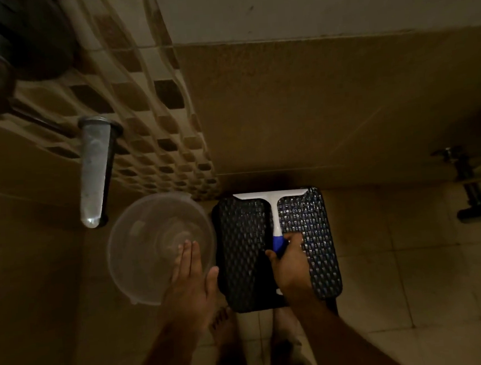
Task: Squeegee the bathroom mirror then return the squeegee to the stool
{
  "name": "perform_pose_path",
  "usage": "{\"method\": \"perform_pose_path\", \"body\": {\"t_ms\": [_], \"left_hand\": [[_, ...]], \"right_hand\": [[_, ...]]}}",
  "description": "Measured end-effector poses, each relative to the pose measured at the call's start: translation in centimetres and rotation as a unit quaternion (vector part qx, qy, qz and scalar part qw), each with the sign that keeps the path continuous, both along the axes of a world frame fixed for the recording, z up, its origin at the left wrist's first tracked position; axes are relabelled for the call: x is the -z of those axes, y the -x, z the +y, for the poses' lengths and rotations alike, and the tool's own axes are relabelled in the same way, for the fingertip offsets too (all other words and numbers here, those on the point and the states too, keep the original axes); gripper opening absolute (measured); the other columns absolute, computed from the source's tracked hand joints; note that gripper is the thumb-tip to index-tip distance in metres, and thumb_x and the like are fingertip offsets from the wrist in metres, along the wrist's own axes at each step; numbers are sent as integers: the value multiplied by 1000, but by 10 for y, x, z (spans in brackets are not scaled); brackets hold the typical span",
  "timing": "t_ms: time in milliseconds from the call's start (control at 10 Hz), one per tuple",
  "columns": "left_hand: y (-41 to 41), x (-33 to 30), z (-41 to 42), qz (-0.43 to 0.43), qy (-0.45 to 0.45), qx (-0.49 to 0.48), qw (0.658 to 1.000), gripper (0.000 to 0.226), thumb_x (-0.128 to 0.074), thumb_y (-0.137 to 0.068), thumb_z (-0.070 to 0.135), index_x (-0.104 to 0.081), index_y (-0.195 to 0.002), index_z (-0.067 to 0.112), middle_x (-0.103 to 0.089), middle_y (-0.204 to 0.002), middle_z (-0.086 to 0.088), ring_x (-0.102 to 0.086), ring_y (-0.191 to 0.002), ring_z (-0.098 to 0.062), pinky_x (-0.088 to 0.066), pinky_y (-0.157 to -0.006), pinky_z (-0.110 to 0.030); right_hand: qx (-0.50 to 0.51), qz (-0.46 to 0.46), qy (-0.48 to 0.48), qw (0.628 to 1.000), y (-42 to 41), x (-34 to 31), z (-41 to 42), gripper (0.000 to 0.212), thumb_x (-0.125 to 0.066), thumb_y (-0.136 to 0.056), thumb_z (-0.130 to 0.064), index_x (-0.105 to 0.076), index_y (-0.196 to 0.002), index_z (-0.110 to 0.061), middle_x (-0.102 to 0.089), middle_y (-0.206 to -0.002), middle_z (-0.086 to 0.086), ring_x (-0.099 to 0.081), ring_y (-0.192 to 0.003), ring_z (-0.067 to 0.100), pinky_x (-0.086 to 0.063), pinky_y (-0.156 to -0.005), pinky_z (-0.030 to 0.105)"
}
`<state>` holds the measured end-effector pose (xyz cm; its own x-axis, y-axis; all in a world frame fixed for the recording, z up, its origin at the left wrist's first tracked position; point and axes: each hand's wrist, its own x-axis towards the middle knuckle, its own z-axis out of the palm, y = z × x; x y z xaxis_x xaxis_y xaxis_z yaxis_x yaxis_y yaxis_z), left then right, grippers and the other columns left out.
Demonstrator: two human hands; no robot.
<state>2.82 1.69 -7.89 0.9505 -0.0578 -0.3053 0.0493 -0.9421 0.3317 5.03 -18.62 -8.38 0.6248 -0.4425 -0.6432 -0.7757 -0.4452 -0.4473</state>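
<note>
A white squeegee [273,208] with a blue grip lies on the black woven stool [244,239], its blade along the stool's far edge. My right hand [292,264] grips the blue end of the handle, fingers curled round it. My left hand [190,278] hovers flat with straight fingers over the near rim of a clear plastic bucket [152,247], holding nothing. The mirror is not in view.
The clear bucket stands on the tiled floor left of the stool. A grey pipe [96,170] sticks out of the patterned tile wall at left. A dark tap fitting [470,187] sits low at right. My bare feet [225,327] stand just before the stool.
</note>
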Motion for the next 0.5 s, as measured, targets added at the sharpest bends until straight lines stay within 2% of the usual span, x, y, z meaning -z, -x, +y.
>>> {"method": "perform_pose_path", "body": {"t_ms": [100, 200, 300, 400, 500], "left_hand": [[2, -2, 4, 4, 2, 2, 1000, 83, 0, -89, 65, -19, -148, 11, -13, -157, -4, -3, -144, -12, -16, -115, -31], [3, -12, 4, 3, 1, 8, 1000, 83, 1, -88, 66, -18, -149, 12, -11, -157, -3, -1, -144, -12, -16, -116, -33], [-3, -32, 2, -4, -8, 4, 1000, 76, -4, -90, 64, -14, -148, 16, -14, -157, -2, -7, -144, -15, -26, -114, -42], [-20, -71, -2, -46, -32, 18, 998, 73, -5, -91, 61, -8, -148, 15, -13, -157, -3, -8, -145, -16, -22, -116, -44], [-33, -133, -15, -57, -23, 44, 997, 74, -9, -91, 60, -8, -149, 14, -8, -158, -3, 2, -145, -13, -9, -119, -37]], "right_hand": [[-12, -13, -16, 1000, 3, 8, 0, 46, -70, -86, -19, -43, -123, -14, -60, -122, 12, -59, -112, 29, -45, -97, 36], [-55, -46, 10, 997, 6, 8, -2, 53, -68, -86, -31, -41, -130, -16, -52, -131, 12, -52, -119, 28, -42, -105, 41], [-124, -116, 112, 979, 4, -15, -10, 63, -58, -90, -44, -37, -141, -14, -41, -144, 14, -38, -133, 29, -32, -113, 42], [-184, -219, 204, 936, -12, -64, -22, 68, -46, -94, -53, -31, -147, -15, -28, -156, 16, -18, -146, 34, -18, -119, 49], [-221, -215, 211, 927, -27, -121, -35, 71, -32, -95, -61, -17, -153, -23, -9, -164, 8, 4, -150, 32, -3, -121, 51]]}}
